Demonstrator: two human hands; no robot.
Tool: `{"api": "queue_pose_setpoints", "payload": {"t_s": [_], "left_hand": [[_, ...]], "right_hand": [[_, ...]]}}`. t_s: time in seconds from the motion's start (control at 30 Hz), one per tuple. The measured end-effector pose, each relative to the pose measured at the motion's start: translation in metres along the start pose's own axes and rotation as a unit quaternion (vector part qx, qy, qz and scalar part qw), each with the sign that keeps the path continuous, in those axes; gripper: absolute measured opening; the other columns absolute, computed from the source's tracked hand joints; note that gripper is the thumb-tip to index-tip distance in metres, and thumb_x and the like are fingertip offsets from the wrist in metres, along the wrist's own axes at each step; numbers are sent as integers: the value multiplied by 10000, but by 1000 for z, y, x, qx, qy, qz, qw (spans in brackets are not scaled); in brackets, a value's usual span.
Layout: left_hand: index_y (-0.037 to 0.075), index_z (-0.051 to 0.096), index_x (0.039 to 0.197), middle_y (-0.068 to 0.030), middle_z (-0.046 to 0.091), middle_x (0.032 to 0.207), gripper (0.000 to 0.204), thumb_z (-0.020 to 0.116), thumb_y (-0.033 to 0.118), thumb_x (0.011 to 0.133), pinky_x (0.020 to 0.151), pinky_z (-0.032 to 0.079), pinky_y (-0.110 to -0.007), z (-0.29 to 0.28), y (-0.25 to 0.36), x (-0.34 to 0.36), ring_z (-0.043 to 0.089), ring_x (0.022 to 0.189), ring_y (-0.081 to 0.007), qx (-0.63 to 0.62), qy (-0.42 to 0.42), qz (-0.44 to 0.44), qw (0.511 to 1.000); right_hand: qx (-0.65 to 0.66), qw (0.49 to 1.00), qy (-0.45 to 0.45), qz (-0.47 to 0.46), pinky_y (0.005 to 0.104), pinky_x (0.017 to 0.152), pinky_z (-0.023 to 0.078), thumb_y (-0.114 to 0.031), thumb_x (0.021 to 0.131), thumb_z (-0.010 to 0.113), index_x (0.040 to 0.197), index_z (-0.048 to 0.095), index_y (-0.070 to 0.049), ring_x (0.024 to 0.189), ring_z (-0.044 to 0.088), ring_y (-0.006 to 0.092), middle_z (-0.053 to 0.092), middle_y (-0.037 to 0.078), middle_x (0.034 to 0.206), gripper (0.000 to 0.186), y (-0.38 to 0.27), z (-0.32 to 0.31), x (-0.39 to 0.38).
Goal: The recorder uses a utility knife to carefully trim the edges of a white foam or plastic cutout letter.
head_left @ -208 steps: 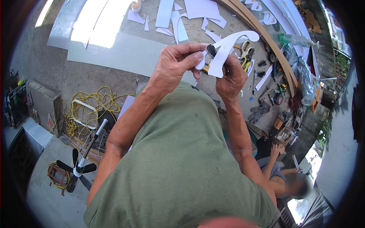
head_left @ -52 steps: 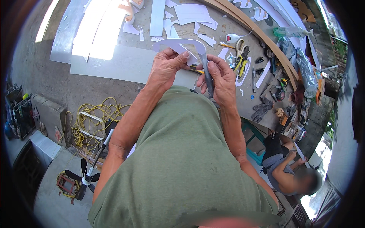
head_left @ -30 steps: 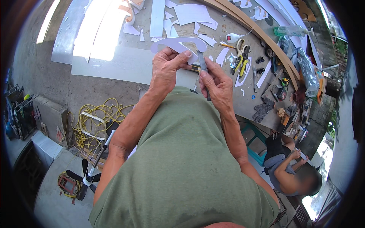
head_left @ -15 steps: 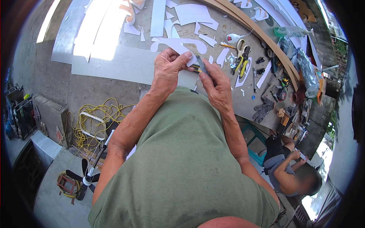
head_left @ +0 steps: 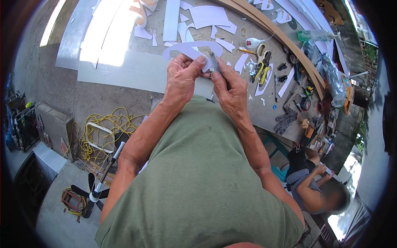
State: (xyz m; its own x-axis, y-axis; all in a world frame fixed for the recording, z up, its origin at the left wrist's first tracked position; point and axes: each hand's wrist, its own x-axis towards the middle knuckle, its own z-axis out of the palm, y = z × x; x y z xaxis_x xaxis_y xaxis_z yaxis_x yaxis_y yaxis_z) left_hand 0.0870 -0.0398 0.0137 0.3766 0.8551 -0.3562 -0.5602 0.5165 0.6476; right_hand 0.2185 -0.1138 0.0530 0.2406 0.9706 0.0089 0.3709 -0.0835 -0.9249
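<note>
My left hand [head_left: 180,78] is closed on a white cut-out [head_left: 189,50], a flat sheet piece with a curved, anchor-like outline, pinched between thumb and fingers. In my right hand [head_left: 231,89] is a narrow grey metal file [head_left: 214,62], thumb along one side and fingers wrapped round it. The file lies against the edge of the cut-out's lower stem, just right of my left thumb. Both hands are close together at the near edge of the worktable, in front of my green shirt. My fingers hide the file's lower end.
White offcuts [head_left: 206,15] litter the worktable. To the right are scissors [head_left: 260,51], yellow-handled snips [head_left: 264,68], a glove [head_left: 285,120] and a plastic bottle [head_left: 316,35]. A pale sheet [head_left: 124,72] lies left. Another person [head_left: 306,182] sits at lower right.
My right hand has moved slightly left and turned, so the file now stands steeper, its tip higher across the cut-out. The cut-out has shifted a little left with my left hand.
</note>
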Motion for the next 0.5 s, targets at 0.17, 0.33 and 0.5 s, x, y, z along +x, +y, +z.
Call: {"api": "queue_pose_setpoints", "payload": {"t_s": [0.17,0.33,0.5], "left_hand": [[-39,591,1046,-106,688,927,187,664,83,926,631,568,-282,-7,0,6,671,780,-156,0,7,-4,1000],[-17,595,1071,-95,685,955,182,650,98,941,631,535,-284,-3,2,1,660,794,-153,26,11,21,999],[-43,599,1018,-118,690,893,183,679,87,918,619,569,-278,-7,7,2,667,734,-161,-24,-6,37,999]], "right_hand": [[-70,992,21,-101,309,571,444,-35,917,635,1315,600,-38,607,516,164,575,83,779,400,6,4,-8],[-71,991,19,-108,296,566,446,-31,918,632,1327,590,-42,620,535,159,588,89,794,411,-3,3,2],[-43,996,-1,-76,278,562,444,-35,913,647,1295,621,-51,620,528,129,601,76,788,384,1,-10,-8]]}}
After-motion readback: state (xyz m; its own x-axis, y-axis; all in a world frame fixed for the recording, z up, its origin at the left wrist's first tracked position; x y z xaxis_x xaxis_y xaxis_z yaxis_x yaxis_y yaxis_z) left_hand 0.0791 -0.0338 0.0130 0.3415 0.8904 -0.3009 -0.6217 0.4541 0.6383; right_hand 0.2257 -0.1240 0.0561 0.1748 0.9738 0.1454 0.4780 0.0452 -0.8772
